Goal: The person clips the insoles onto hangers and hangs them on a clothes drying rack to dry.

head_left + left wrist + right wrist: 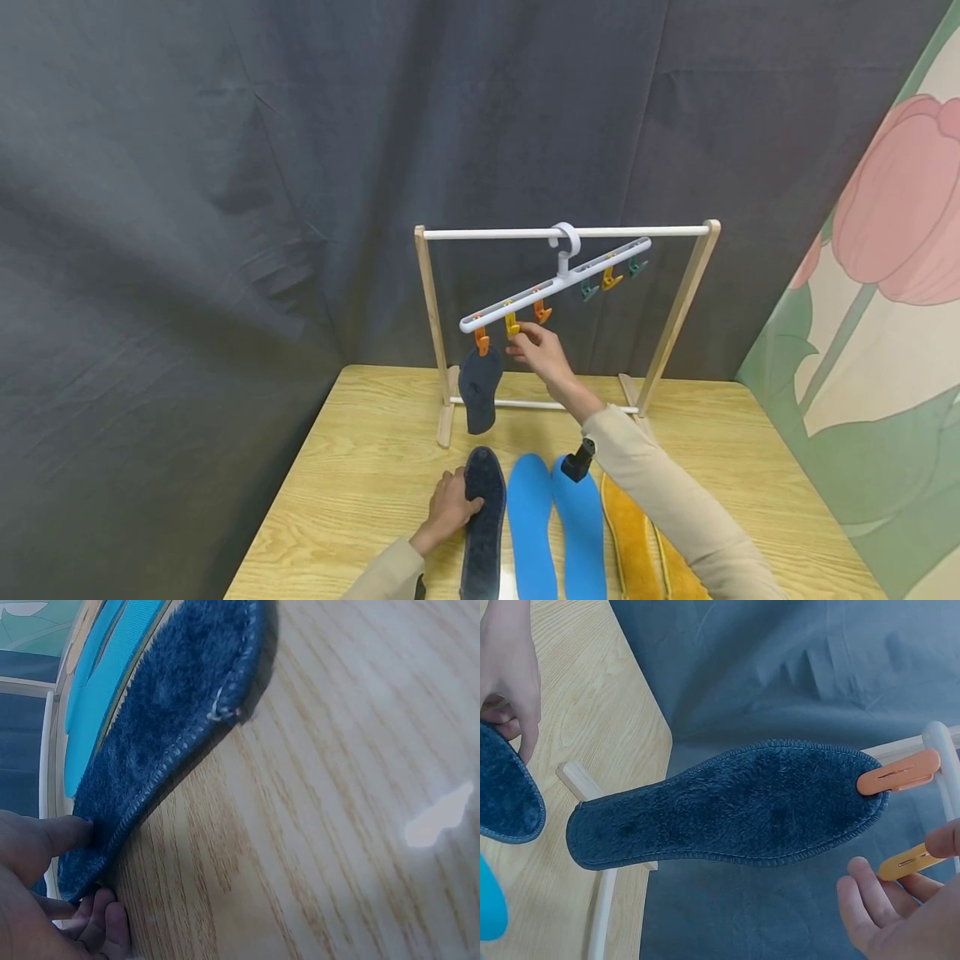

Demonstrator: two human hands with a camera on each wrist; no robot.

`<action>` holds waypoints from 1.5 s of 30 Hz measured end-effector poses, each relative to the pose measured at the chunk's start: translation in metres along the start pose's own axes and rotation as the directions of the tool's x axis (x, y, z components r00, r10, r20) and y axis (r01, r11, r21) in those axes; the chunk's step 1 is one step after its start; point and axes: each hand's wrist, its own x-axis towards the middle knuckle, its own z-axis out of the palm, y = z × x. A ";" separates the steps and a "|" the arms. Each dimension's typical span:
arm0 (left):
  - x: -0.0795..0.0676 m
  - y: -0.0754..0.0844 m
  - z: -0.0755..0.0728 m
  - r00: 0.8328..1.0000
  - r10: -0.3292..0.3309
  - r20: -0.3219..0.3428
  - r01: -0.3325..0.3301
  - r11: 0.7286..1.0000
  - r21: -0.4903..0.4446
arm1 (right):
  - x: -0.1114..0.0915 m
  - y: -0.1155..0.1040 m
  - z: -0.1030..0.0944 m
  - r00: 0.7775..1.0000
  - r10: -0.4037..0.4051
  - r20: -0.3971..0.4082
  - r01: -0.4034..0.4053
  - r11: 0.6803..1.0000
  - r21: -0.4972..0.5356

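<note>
My left hand [450, 507] grips a dark navy plush insole [483, 533] by its left edge near the far end, on the table. In the left wrist view the thumb [69, 832] lies on its fuzzy top, with fingers beneath the edge. My right hand [542, 350] is raised to the white clip hanger [517, 302] and pinches its yellow clip [512, 323], thumb on one side, fingers on the other. A matching navy insole [727, 806] hangs beside it from the orange end clip [900, 772]. The hanger tilts down on that left side.
The hanger hooks over the top bar [495, 234] of a wooden rack; more orange, yellow and green clips sit along it. Two blue insoles [532, 525] and two mustard-yellow insoles [630, 533] lie to the right, the latter partly under my right sleeve. A dark curtain [375, 167] stands behind.
</note>
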 end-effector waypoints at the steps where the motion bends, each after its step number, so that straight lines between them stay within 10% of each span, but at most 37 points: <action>1: 0.000 0.000 0.000 1.000 0.000 0.002 0.000 1.000 -0.004 | 0.000 0.000 0.000 1.000 0.000 0.001 0.000 1.000 0.002; 45: 0.000 -0.006 0.006 0.999 -0.025 -0.021 0.023 0.997 -0.071 | 0.000 -0.002 -0.007 0.996 -0.046 0.074 0.041 0.997 0.057</action>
